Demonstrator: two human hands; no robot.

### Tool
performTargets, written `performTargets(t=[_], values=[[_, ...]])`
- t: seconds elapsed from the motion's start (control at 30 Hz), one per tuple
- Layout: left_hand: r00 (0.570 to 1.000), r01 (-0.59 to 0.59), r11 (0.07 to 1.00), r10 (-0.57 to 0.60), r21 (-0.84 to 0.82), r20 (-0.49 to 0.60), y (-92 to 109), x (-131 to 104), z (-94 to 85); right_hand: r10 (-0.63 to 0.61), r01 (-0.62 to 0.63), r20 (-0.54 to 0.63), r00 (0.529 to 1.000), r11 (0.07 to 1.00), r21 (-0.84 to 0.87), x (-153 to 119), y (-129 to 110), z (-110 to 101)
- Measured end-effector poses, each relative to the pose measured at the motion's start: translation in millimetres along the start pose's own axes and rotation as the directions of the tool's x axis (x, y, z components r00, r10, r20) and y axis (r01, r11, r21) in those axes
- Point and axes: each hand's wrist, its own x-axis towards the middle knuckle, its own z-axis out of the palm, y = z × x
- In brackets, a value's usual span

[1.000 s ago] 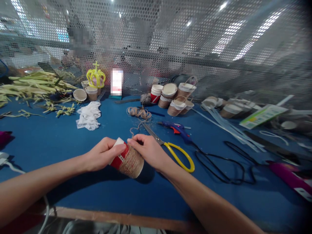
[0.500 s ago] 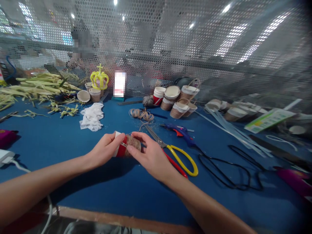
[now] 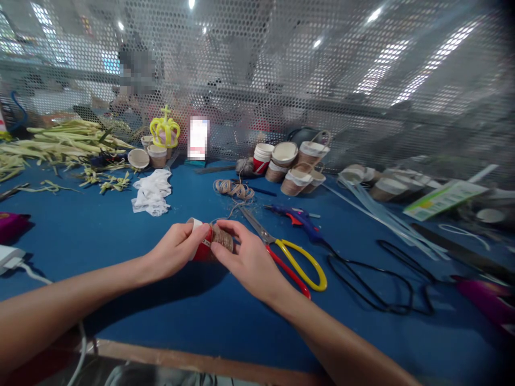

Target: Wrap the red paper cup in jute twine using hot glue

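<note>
Left hand (image 3: 175, 249) closed around the rim end of a red cup (image 3: 203, 249), held above the bench (image 3: 161, 321); right hand (image 3: 249, 262) curled about its twine-wrapped end. Twine (image 3: 233, 188) lies in a loose coil beyond the hands, and scissors (image 3: 277, 241) rest just beside the right hand, near a glue gun (image 3: 295, 215).
</note>
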Motion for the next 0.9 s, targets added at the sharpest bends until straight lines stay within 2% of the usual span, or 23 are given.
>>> performTargets(t=[0.13, 0.3, 0.4, 0.63, 0.77, 0.83, 0.9], values=[[0.996, 0.090, 0.975, -0.090, -0.205, 0.008, 2.5, 2.6, -1.5, -0.029, 0.028, 0.059, 0.998, 0.999, 0.032, 0.4, -1.0, -7.2], [0.980, 0.187, 0.855, -0.197, -0.484, 0.031, 4.9, 7.2, -5.7, -0.018, 0.003, 0.193, 0.981, 0.997, 0.080, 5.4, 0.0, -16.6], [0.982, 0.182, 0.819, -0.175, -0.544, 0.066, 5.3, 9.4, -8.3, -0.007, -0.012, 0.194, 0.981, 0.996, 0.092, 10.1, 2.6, -19.3], [0.998, 0.060, 0.820, -0.056, -0.569, 0.025, -3.0, 12.2, -10.2, 0.009, -0.011, 0.088, 0.996, 1.000, 0.016, 12.4, 2.4, -20.9], [0.999, 0.038, 0.820, -0.031, -0.571, 0.021, -5.0, 13.2, -10.7, -0.137, 0.138, 0.029, 0.990, 0.987, -0.076, 9.4, 1.5, -19.1], [0.998, 0.056, 0.793, -0.054, -0.607, 0.022, -3.0, 14.0, -11.4, -0.284, 0.281, 0.013, 0.959, 0.939, -0.197, 8.2, 2.2, -18.2], [0.995, 0.098, 0.759, -0.082, -0.644, 0.055, -0.2, 14.8, -12.5, -0.424, 0.415, 0.036, 0.905, 0.859, -0.300, 7.1, 3.5, -17.2]])
